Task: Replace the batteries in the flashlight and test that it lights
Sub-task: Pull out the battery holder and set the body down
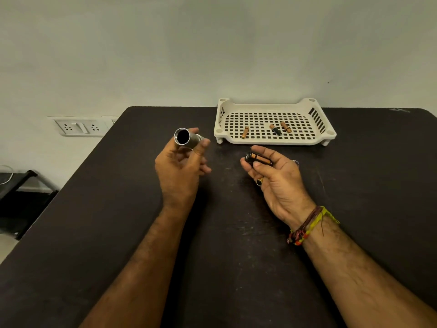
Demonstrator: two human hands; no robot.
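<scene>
My left hand [181, 165] grips a silver flashlight body [186, 139] by its far part, with the open dark end of the tube pointing toward me and up. Palm up, my right hand [275, 179] holds a black battery holder [259, 159] with copper-and-black batteries in it, pinched between thumb and fingers. The two hands are apart, about a hand's width, above the dark table [224, 233]. Three loose batteries [275, 129] lie in the white perforated tray [274, 140] at the back.
A small silver ring-like part [295, 162] lies on the table just behind my right hand. The tray stands against the wall at the table's far edge. Wall sockets [80, 126] are at the left, beyond the table's left edge.
</scene>
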